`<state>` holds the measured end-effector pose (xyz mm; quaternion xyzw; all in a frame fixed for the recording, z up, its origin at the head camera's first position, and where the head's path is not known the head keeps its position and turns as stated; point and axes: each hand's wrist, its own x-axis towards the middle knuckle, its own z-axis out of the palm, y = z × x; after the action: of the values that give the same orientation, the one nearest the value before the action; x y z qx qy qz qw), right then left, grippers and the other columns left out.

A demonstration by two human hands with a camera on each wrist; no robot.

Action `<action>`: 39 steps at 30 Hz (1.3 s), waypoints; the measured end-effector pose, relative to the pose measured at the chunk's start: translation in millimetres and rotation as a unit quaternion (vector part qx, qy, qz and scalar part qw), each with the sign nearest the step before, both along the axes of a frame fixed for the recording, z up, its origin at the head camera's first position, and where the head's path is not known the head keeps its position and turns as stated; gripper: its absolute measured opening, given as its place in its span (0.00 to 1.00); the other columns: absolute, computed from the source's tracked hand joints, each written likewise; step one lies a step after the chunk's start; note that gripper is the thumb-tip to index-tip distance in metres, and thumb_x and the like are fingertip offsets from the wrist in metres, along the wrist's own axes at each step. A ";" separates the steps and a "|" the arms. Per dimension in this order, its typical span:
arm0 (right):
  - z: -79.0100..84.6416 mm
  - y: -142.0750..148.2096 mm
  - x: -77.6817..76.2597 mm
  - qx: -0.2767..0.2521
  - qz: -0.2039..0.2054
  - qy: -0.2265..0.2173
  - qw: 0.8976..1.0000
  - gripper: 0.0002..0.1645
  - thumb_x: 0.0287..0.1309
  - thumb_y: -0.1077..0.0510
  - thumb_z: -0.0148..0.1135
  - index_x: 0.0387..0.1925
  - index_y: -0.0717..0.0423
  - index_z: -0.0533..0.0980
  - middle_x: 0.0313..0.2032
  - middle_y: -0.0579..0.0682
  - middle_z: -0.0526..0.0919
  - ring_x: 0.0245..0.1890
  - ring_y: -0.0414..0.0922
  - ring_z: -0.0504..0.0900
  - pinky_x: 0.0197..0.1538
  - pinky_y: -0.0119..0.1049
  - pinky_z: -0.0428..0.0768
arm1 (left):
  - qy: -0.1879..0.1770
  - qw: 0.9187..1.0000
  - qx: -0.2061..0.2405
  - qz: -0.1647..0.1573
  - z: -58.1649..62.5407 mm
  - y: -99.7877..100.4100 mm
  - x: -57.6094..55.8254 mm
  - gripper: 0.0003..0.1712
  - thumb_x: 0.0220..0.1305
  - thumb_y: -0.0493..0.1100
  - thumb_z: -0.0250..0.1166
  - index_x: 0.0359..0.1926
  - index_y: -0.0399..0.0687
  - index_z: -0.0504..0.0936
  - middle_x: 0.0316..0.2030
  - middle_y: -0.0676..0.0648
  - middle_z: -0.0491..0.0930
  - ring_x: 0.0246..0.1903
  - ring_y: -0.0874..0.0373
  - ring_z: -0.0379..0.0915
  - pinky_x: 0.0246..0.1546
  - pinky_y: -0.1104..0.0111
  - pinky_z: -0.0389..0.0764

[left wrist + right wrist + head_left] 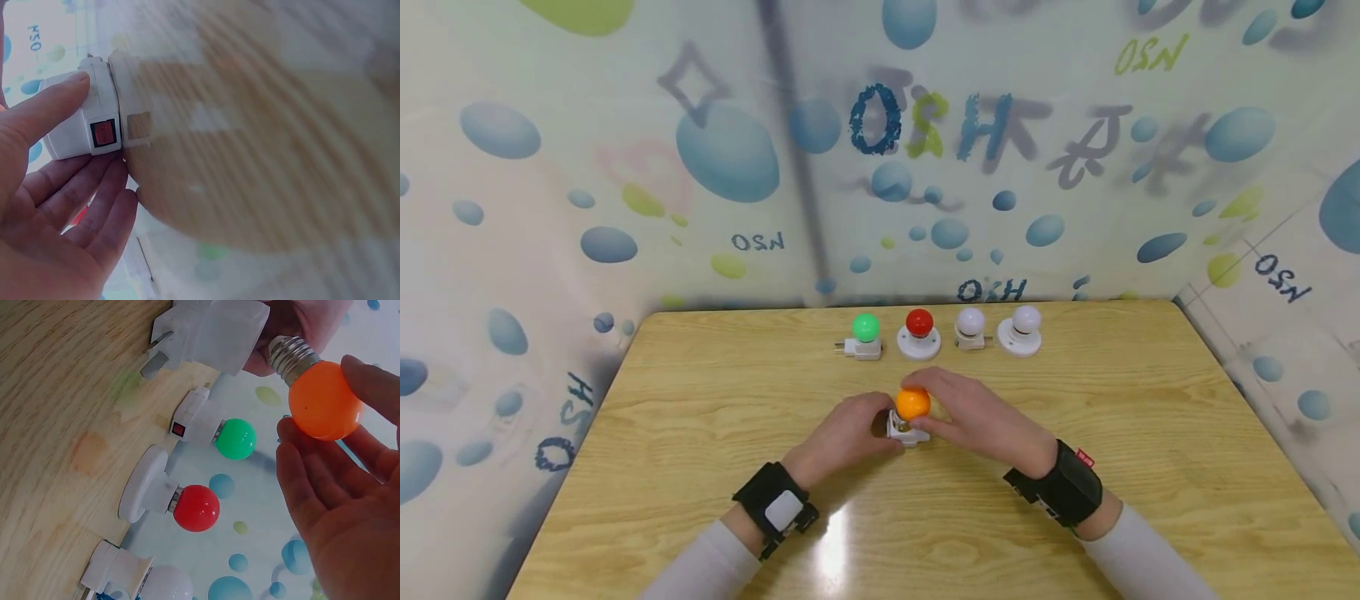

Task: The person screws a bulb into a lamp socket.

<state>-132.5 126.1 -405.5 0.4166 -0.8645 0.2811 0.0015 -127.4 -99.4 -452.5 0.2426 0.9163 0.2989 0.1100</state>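
Note:
My left hand (pixel 848 429) grips a white plug-in lamp socket (pixel 912 436) at the middle of the table, thumb on one side and fingers on the other. A red rocker switch (pixel 104 133) shows on the socket's side in the left wrist view. My right hand (pixel 973 415) holds an orange light bulb (pixel 325 401) by its round globe between thumb and fingers. The bulb's metal screw base (pixel 294 359) is bare and tilted, right beside the socket's upper end. Two flat plug prongs (pixel 155 364) stick out from the socket.
Along the back of the wooden table (pixel 700 417) stand a green bulb (pixel 866 327) in a plug-in socket, a red bulb (pixel 919 322) on a round base, a white bulb (pixel 970 321) in a plug-in socket and another white bulb (pixel 1026 319) on a round base. A patterned wall (pixel 737 275) rises behind.

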 end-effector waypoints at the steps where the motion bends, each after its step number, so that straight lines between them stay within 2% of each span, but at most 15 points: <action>1: -0.3 -0.3 0.0 0.001 0.001 0.003 1.000 0.25 0.59 0.50 0.65 0.57 0.52 0.73 0.52 0.42 0.75 0.48 0.36 0.72 0.52 0.34 0.75 | 0.000 1.000 0.000 0.000 0.1 0.4 -0.1 0.22 0.52 0.52 0.73 0.47 0.51 0.79 0.36 0.59 0.76 0.35 0.61 0.71 0.40 0.68 0.74; 8: -3.1 -2.8 -0.2 0.013 0.024 0.036 0.999 0.25 0.58 0.53 0.66 0.57 0.53 0.76 0.57 0.45 0.74 0.54 0.39 0.73 0.55 0.35 0.74 | 0.010 1.000 -0.008 0.003 0.8 2.0 0.8 0.23 0.51 0.52 0.73 0.46 0.51 0.79 0.35 0.58 0.76 0.34 0.61 0.70 0.38 0.68 0.74; 17: -7.1 -4.5 -0.1 0.029 0.048 0.029 0.998 0.26 0.59 0.58 0.65 0.60 0.53 0.75 0.59 0.46 0.74 0.56 0.40 0.73 0.57 0.34 0.73 | 0.014 1.000 -0.006 0.004 0.0 1.6 1.6 0.28 0.52 0.52 0.73 0.53 0.48 0.78 0.42 0.55 0.79 0.38 0.62 0.71 0.45 0.67 0.75; 27: -10.4 -7.8 0.2 0.036 0.054 0.046 0.997 0.26 0.59 0.57 0.65 0.60 0.53 0.75 0.58 0.47 0.75 0.56 0.41 0.73 0.58 0.34 0.72 | 0.009 1.000 -0.003 0.006 0.8 1.3 1.9 0.28 0.52 0.53 0.73 0.52 0.48 0.79 0.39 0.56 0.78 0.37 0.60 0.70 0.43 0.67 0.74; 33: -14.5 -9.1 -1.4 0.015 0.048 0.068 0.996 0.28 0.54 0.51 0.69 0.56 0.53 0.77 0.51 0.46 0.76 0.49 0.40 0.73 0.54 0.35 0.74 | 0.011 1.000 -0.001 0.005 0.6 1.3 1.7 0.28 0.52 0.53 0.73 0.53 0.48 0.79 0.40 0.56 0.78 0.37 0.61 0.71 0.42 0.68 0.74; 39: -21.9 -11.7 -5.3 -0.002 0.030 0.082 0.996 0.30 0.48 0.42 0.70 0.52 0.51 0.76 0.45 0.41 0.73 0.43 0.36 0.69 0.48 0.29 0.74 | 0.010 1.000 0.005 0.005 -1.3 1.0 0.4 0.24 0.54 0.54 0.71 0.49 0.50 0.79 0.37 0.57 0.77 0.35 0.61 0.70 0.39 0.69 0.74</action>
<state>-137.9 114.4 -427.4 0.4643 -0.8479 0.2476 0.0652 -127.0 -98.4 -453.8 0.2418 0.9172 0.3011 0.0981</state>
